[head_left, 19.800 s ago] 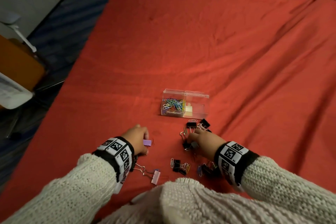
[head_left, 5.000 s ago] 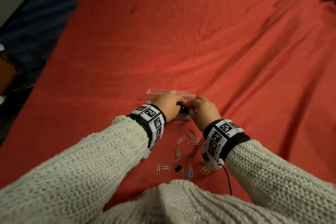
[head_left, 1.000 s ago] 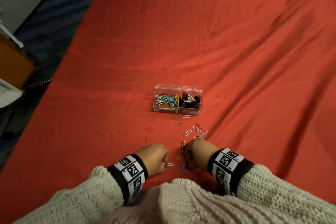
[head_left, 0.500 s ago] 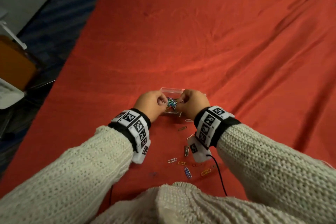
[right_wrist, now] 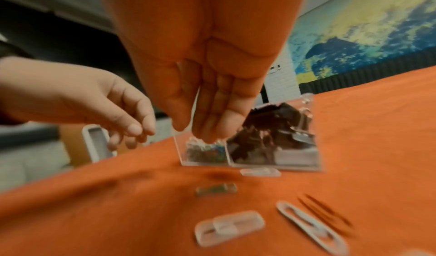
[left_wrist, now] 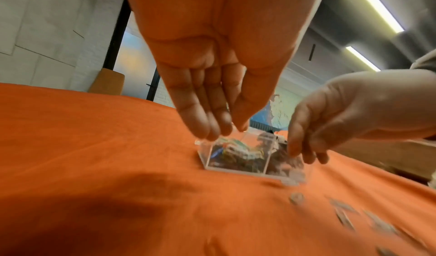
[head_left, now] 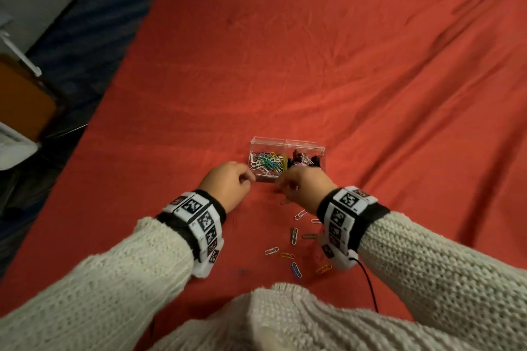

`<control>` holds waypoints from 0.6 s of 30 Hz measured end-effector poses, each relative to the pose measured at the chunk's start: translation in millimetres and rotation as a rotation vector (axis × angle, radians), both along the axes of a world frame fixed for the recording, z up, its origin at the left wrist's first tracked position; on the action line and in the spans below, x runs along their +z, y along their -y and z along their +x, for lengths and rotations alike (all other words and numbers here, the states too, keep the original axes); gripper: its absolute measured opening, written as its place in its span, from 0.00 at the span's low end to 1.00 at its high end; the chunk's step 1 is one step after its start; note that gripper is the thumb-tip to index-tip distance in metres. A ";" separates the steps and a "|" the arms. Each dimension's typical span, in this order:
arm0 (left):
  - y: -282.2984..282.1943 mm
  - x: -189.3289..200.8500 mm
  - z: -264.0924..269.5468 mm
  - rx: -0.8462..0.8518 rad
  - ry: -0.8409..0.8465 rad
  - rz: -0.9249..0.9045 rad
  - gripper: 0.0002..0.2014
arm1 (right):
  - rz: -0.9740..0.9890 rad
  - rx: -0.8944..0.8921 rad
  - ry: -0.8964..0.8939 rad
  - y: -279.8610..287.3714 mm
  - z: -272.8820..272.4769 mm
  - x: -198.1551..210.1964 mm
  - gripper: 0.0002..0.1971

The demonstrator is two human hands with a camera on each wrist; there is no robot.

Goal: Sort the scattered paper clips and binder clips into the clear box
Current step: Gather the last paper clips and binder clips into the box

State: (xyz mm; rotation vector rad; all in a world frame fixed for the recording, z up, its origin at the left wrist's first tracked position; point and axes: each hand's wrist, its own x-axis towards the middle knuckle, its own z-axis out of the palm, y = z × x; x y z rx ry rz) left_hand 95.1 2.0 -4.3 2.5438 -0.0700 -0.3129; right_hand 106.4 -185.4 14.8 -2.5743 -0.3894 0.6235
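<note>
The clear box point(head_left: 287, 142) stands on the red cloth, with coloured paper clips point(head_left: 266, 164) in its left compartment and black binder clips point(head_left: 305, 159) in its right. My left hand point(head_left: 251, 179) hovers just before the box's near left corner, fingers relaxed and empty point(left_wrist: 226, 129). My right hand point(head_left: 281, 184) hangs over the near wall, fingers pointing down with nothing in them point(right_wrist: 195, 131). Several loose paper clips point(head_left: 293, 235) lie on the cloth between the box and my body; the right wrist view shows white ones point(right_wrist: 228, 226) close up.
The red cloth point(head_left: 342, 51) stretches wide beyond and to the right of the box, with folds at the right. Its left edge drops to a dark floor with an orange chair point(head_left: 22, 100). A black cable point(head_left: 368, 282) trails from my right wrist band.
Half a second ago both hands were together over the box's left compartment. They have since drawn back toward me, apart, to its near side.
</note>
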 end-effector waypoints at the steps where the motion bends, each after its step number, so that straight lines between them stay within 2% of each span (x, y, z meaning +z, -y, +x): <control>1: -5.2 -6.1 -8.8 -0.042 -0.061 0.053 0.09 | -0.072 0.084 -0.021 5.6 -6.6 -5.4 0.13; 3: -13.8 -19.0 -28.1 -0.142 -0.181 0.169 0.15 | -0.176 0.164 -0.019 15.7 -17.7 -19.7 0.17; 5: -17.8 -27.5 -49.4 -0.232 -0.269 0.226 0.24 | -0.181 0.119 0.002 21.2 -26.9 -33.0 0.21; 7: -17.7 -32.1 -69.8 -0.292 -0.293 0.208 0.29 | -0.172 0.091 0.005 22.3 -32.4 -42.0 0.24; 10: -13.5 -36.2 -92.6 -0.360 -0.275 0.130 0.30 | -0.170 0.146 -0.020 21.2 -38.4 -48.0 0.24; 13: -10.1 -36.2 -101.9 -0.382 -0.266 0.046 0.28 | -0.148 0.236 0.057 17.7 -42.9 -47.7 0.18; 16: -8.5 -37.2 -103.4 -0.336 -0.189 0.078 0.28 | -0.121 0.141 0.132 16.0 -36.0 -49.4 0.21; 18: -6.8 -38.7 -103.0 -0.273 -0.199 0.113 0.28 | -0.166 0.079 0.099 14.9 -28.8 -52.7 0.26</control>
